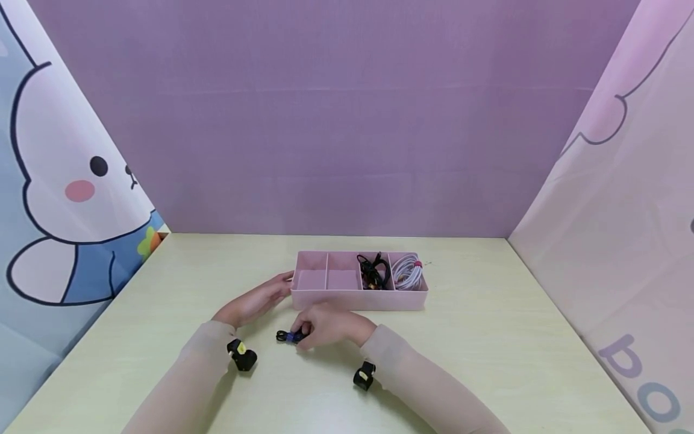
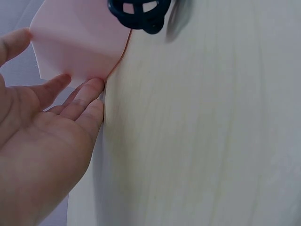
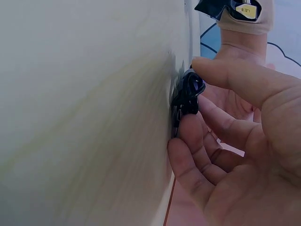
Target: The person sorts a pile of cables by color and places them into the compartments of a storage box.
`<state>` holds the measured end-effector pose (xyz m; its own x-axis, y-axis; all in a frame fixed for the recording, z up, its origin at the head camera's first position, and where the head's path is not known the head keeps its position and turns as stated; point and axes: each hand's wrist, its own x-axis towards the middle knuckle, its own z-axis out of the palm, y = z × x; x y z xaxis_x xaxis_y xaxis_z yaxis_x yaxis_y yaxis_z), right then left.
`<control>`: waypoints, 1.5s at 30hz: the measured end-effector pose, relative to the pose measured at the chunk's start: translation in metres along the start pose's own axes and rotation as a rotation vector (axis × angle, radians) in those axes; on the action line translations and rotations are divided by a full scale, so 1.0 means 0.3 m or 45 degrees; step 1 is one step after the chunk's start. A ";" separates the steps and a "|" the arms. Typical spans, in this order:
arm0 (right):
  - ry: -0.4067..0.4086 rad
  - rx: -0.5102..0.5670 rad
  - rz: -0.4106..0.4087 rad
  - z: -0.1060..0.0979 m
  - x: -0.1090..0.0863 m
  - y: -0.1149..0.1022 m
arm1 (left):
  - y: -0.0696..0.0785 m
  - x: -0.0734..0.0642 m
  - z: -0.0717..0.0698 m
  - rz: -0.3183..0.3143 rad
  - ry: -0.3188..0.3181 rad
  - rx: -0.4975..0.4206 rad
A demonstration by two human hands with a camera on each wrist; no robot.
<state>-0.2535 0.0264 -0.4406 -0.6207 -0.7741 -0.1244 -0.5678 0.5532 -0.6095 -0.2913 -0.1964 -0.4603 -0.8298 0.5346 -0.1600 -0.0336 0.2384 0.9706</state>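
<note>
A small black cable bundle (image 1: 283, 336) with a blue tie lies on the table, in front of the pink divided box (image 1: 358, 300). My right hand (image 1: 331, 325) pinches its right end between thumb and fingers. In the right wrist view the coiled cable (image 3: 188, 92) sits between the thumb and curled fingertips, close against the tabletop. My left hand (image 1: 265, 298) touches the box's left end with extended, spread fingers. The left wrist view shows the thumb and fingertips at the pink end wall (image 2: 80, 42); black loops (image 2: 141, 16) show at its top.
Inside the box, a black cable (image 1: 374, 272) fills the third compartment and a coiled white cable (image 1: 408, 272) the rightmost one. The two left compartments show bare floors. A pale wooden table (image 1: 477, 325) runs back to a purple backdrop (image 1: 347, 120), with printed curtains at both sides.
</note>
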 end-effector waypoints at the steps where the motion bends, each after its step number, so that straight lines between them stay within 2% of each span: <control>1: 0.004 -0.001 0.000 0.001 0.000 0.000 | 0.000 0.000 0.000 0.001 -0.001 0.000; 14: 0.012 0.004 0.053 0.004 0.003 -0.002 | 0.003 -0.002 0.001 0.002 -0.005 -0.024; 23: 0.042 -0.107 -0.045 0.001 0.006 0.003 | 0.008 -0.006 0.001 0.014 -0.018 -0.015; 33: -0.008 -0.048 -0.038 0.003 0.001 0.011 | 0.009 -0.006 0.000 -0.013 -0.006 -0.001; 39: 0.039 -0.120 -0.073 0.007 0.005 0.017 | 0.008 -0.002 0.001 -0.006 -0.010 -0.007; 45: 0.076 -0.057 -0.077 0.003 -0.002 0.019 | 0.009 -0.003 0.003 -0.005 -0.004 -0.018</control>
<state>-0.2559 0.0298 -0.4445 -0.6149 -0.7875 -0.0406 -0.6281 0.5203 -0.5786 -0.2900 -0.1955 -0.4575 -0.8280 0.5361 -0.1647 -0.0450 0.2292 0.9723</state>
